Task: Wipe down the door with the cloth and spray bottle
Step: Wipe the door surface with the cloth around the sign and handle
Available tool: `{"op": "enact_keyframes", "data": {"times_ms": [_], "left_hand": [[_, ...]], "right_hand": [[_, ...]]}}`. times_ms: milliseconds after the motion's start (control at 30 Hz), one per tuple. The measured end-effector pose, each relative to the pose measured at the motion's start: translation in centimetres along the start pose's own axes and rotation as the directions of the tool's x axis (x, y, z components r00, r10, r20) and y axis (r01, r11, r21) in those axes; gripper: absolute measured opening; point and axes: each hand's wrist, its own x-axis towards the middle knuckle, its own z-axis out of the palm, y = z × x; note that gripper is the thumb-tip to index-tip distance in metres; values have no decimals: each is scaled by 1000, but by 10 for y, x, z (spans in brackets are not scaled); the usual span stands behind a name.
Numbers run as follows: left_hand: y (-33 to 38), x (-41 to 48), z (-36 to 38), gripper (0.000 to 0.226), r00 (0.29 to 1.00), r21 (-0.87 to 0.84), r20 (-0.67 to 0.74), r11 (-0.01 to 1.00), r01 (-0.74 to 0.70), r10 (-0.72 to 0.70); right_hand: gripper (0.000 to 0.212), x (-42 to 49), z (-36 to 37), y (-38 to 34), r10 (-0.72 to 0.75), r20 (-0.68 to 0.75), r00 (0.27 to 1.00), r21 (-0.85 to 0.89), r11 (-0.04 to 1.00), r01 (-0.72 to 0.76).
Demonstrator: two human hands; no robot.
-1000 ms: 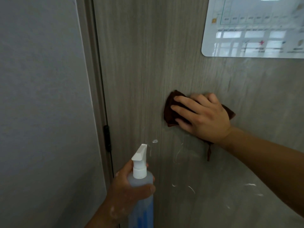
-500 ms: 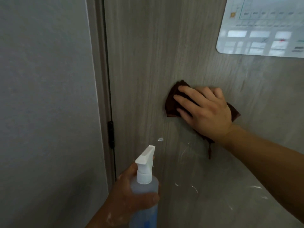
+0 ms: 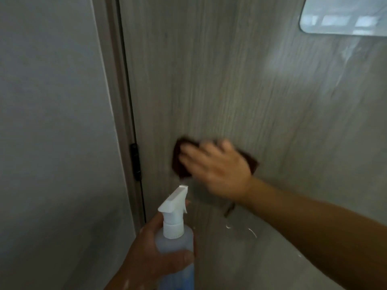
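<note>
A grey wood-grain door [image 3: 219,80] fills the middle and right of the view. My right hand [image 3: 217,166] presses a dark brown cloth [image 3: 178,166] flat against it with fingers spread; hand and cloth are blurred. My left hand [image 3: 150,254] grips a clear spray bottle [image 3: 174,237] with a white trigger head, held upright at the bottom centre just below the cloth. White foam streaks [image 3: 251,232] mark the door under my right forearm.
A grey wall [image 3: 52,122] and the door frame [image 3: 117,101] stand on the left, with a black hinge [image 3: 135,161] on the door's edge. A glossy white sign [image 3: 343,15] is mounted at the door's top right.
My right hand has slid the cloth down and left on the door, toward the hinge side. The view has shifted left, pushing the sign toward the corner. The bottle stays held.
</note>
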Motion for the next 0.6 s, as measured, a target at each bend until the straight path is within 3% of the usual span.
{"op": "enact_keyframes", "data": {"times_ms": [100,200,267,333,433,533,600], "left_hand": [[4,-8,-5,93,999,45,26,999,-22,21],[10,-13,-5,83,998,0,47,1000,-29,29],[11,-13,-5,81,999,5,43,999,-32,32],[10,-13,-3,94,999,11,41,999,-35,34],[12,-15,2,107,1000,-5,-15,1000,-17,17],[12,-13,7,109,999,25,14,999,-38,38],[9,-12,5,104,998,29,47,999,-43,42]], "right_hand": [[36,-58,12,-36,-216,209,954,85,976,202],[30,-41,4,-17,-281,196,940,93,959,268],[29,3,-11,20,-215,103,971,7,977,215],[28,53,-31,63,-66,-20,998,-94,994,64],[30,103,-49,105,95,-131,987,-222,967,-123],[30,100,-47,97,178,-171,969,-214,953,-213],[32,65,-35,71,156,-106,982,-147,974,-171]]}}
